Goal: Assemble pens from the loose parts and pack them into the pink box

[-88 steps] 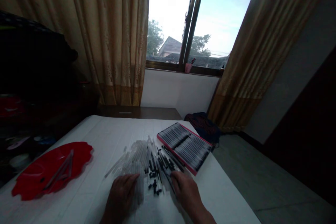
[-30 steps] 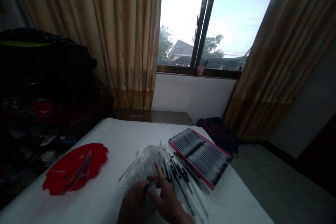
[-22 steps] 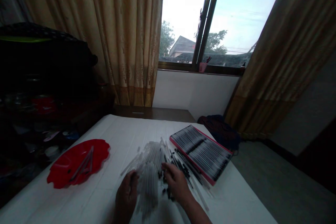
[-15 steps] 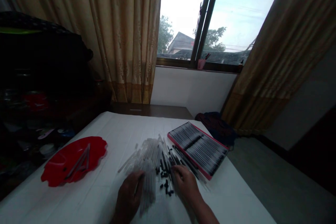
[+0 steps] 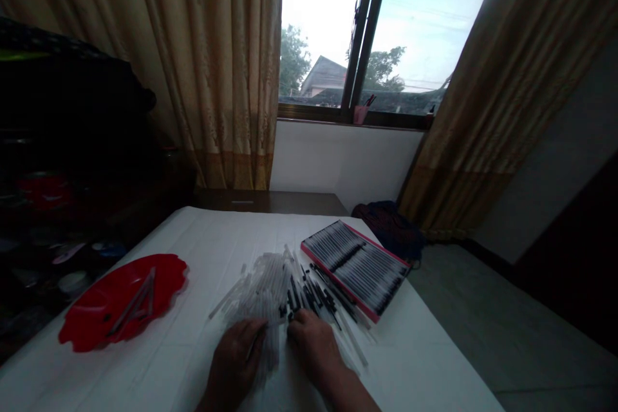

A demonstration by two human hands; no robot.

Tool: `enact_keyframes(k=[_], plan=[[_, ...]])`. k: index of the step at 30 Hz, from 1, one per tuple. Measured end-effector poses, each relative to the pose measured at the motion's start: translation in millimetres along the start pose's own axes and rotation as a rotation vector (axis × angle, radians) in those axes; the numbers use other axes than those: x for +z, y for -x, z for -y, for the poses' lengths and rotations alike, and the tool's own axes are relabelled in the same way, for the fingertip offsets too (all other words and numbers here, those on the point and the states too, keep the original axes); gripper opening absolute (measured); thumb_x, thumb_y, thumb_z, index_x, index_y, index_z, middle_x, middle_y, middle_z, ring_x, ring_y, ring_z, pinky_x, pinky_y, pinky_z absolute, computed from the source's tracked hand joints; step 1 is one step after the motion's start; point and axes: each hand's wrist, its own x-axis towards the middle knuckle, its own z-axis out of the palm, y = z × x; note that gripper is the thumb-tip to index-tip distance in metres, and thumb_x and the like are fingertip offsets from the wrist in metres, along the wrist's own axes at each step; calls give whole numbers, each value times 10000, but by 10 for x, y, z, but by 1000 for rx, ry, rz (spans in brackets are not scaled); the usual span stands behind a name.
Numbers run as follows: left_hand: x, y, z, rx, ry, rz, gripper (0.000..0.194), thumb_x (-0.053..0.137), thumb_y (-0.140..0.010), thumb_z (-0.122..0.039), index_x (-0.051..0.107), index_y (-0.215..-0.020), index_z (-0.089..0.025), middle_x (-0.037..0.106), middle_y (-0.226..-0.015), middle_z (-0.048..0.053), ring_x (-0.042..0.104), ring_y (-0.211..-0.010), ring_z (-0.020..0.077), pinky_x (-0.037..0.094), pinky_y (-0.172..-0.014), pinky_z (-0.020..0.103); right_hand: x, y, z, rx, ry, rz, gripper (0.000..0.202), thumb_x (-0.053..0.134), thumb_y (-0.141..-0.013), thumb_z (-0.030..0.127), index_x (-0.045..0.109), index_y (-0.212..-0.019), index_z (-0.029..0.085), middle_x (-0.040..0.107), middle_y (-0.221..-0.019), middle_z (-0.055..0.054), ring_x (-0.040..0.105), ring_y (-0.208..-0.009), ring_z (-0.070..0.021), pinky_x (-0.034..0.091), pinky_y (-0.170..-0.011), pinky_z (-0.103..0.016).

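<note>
My left hand (image 5: pixel 236 357) is closed at the near left edge of a pile of clear pen tubes (image 5: pixel 270 277). A thin pale sliver shows between its thumb and fingers, too dim to name. My right hand (image 5: pixel 313 344) reaches down with bent fingers over small black pen caps (image 5: pixel 283 311). The fingertips press together there, and what they pinch is hidden. Thin black pen parts (image 5: pixel 316 293) lie scattered just beyond it. A pink-edged tray (image 5: pixel 374 318) with rows of clear, black-ended pens rests at the right.
On the left of the white-covered table (image 5: pixel 193 238) is a red scalloped dish (image 5: pixel 167 264) with a few clear tubes in it. A dark cluttered shelf stands left of the table. Dark cloth (image 5: pixel 389 225) lies beyond the far right corner, below the window.
My right hand has moved left and nearer to my left hand, now covering most of the loose black caps. The left hand stays closed by the tubes. The view has shifted slightly right.
</note>
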Motion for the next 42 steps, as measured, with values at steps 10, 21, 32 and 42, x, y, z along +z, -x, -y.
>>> enact_keyframes(k=[10,21,32,42], plan=[[-6,-42,-74,63,18,70,282,373,-954,-300,628,-1041,-219,705,-844,53,677,-756,162,564,-683,275,24,149,-160,221,-1038,-175,235,626,-741,334,721,-883,173,725,-836,-70,664,-772,-225,513,-690,-325],[13,-33,-76,95,7,96,286,375,-938,-252,648,-1017,-217,697,-821,59,670,-728,165,560,-655,273,32,163,-90,76,-864,-240,168,605,-763,207,738,-866,200,703,-839,-67,655,-763,-200,513,-664,-284],[14,-10,-61,100,72,126,294,370,-946,-248,643,-1049,-214,708,-842,66,678,-753,162,565,-673,262,-123,165,-72,-55,-586,-217,171,565,-853,215,726,-887,170,708,-820,-85,670,-766,-195,490,-700,-272],[-28,-68,-107,127,90,96,321,361,-950,-260,674,-1005,-217,719,-787,62,684,-697,153,568,-628,247,23,154,-87,-38,-311,-247,443,402,-943,400,674,-660,195,659,-652,-55,620,-617,-162,415,-593,-238]])
